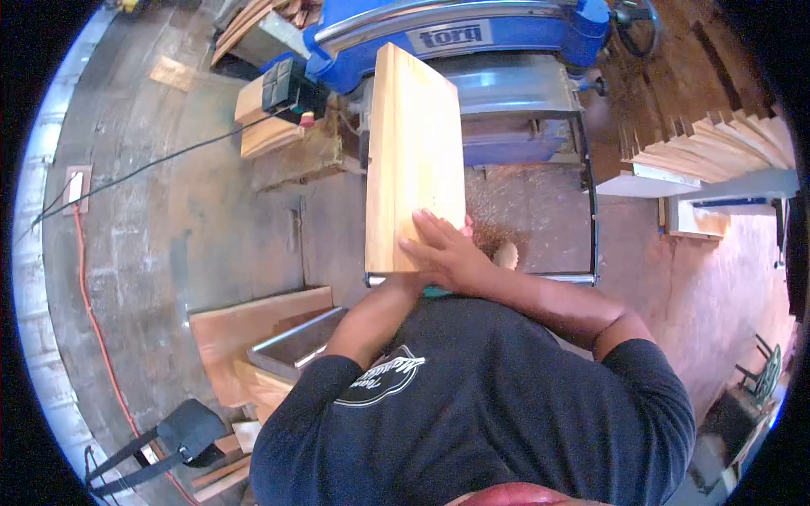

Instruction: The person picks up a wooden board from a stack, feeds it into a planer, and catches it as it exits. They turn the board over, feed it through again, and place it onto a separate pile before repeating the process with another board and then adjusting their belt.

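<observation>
Our pale, smooth, rectangular board (413, 152) lies on the grey steel bed (548, 219) of the blue planer (523, 29). Our right hand (443, 249) presses flat, fingers spread, on its near end. It hides our left hand, so we cannot tell that grip. Sawdust (506, 198) speckles the bed, and cut strips (717, 148) are stacked to the right.

The grey concrete floor (211, 194) fills the view from 8 to 11 o'clock, evenly lit by daylight. A pale block wall (34, 278) curves along the edge at 9 o'clock, with an orange cable (93, 320) running beside it and a black cable (169, 160) crossing the floor towards 11. A blue machine (472, 34) stands at 12 o'clock, with sawdust (523, 202) scattered below it. Cut wooden pieces (717, 143) are stacked at 2 o'clock. Loose planks (253, 329) lie at 8 o'clock and a black bag (190, 430) at 7.
</observation>
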The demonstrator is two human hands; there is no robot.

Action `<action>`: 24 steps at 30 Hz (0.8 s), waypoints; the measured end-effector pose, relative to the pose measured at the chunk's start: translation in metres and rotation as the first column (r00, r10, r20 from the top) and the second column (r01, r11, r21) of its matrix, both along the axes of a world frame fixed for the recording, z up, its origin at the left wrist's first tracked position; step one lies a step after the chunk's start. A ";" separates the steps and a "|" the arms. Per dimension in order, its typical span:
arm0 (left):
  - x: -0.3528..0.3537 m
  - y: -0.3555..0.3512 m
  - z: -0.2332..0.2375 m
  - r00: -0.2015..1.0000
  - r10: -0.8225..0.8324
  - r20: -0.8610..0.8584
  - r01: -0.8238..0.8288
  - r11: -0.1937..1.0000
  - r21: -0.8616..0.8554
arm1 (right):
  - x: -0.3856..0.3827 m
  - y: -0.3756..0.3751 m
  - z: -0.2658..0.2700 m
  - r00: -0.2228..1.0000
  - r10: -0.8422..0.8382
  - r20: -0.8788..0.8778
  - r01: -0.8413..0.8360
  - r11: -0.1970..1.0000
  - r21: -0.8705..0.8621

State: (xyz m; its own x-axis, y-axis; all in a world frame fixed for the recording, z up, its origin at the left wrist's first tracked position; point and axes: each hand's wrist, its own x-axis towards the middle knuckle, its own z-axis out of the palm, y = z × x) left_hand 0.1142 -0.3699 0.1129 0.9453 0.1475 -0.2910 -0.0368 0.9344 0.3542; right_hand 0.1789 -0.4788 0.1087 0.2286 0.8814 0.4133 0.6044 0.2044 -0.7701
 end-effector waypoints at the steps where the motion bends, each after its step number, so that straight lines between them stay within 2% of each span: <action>1: 0.000 0.001 0.000 1.000 -0.006 -0.005 0.006 1.000 0.006 | 0.002 -0.003 -0.009 0.998 0.055 0.026 -0.054 0.998 -0.020; 2: -0.001 0.001 0.000 1.000 -0.008 -0.013 0.008 1.000 0.011 | 0.003 -0.011 -0.005 0.999 0.039 0.032 -0.039 0.999 -0.020; 4: -0.001 0.000 -0.001 1.000 -0.019 -0.022 0.019 1.000 0.013 | 0.003 -0.028 0.005 0.969 0.042 -0.243 -0.068 0.993 -0.100; 5: -0.001 0.000 -0.001 0.999 -0.024 -0.030 0.025 1.000 0.020 | 0.005 -0.030 0.004 0.944 0.069 -0.322 -0.088 0.995 -0.045; 9: -0.002 -0.005 -0.003 0.998 -0.042 -0.041 0.042 0.999 0.009 | 0.012 -0.038 0.015 0.932 0.099 -0.348 -0.130 0.989 -0.066; 11: 0.000 -0.010 -0.004 0.997 -0.059 -0.050 0.060 0.998 0.004 | 0.012 -0.035 0.030 0.978 0.139 -0.157 -0.172 0.961 -0.218; 15: 0.010 -0.023 -0.006 0.993 -0.105 -0.051 0.105 0.994 -0.007 | 0.009 -0.027 0.029 0.985 0.164 -0.059 -0.170 0.979 -0.113; 17: 0.013 -0.028 -0.007 0.992 -0.116 -0.049 0.115 0.993 -0.020 | 0.010 -0.024 0.032 0.985 0.120 0.122 -0.101 0.983 -0.151; 24: 0.012 -0.027 -0.003 0.992 -0.115 -0.046 0.114 0.993 -0.025 | -0.001 -0.012 0.016 0.985 0.088 0.147 -0.066 0.987 -0.149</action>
State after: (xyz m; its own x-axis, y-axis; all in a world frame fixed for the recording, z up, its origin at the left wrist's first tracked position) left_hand 0.1265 -0.3966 0.1094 0.9405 0.0320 -0.3383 0.0874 0.9393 0.3318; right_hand 0.1778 -0.4912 0.1249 0.1014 0.9464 0.3068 0.7035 0.1498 -0.6947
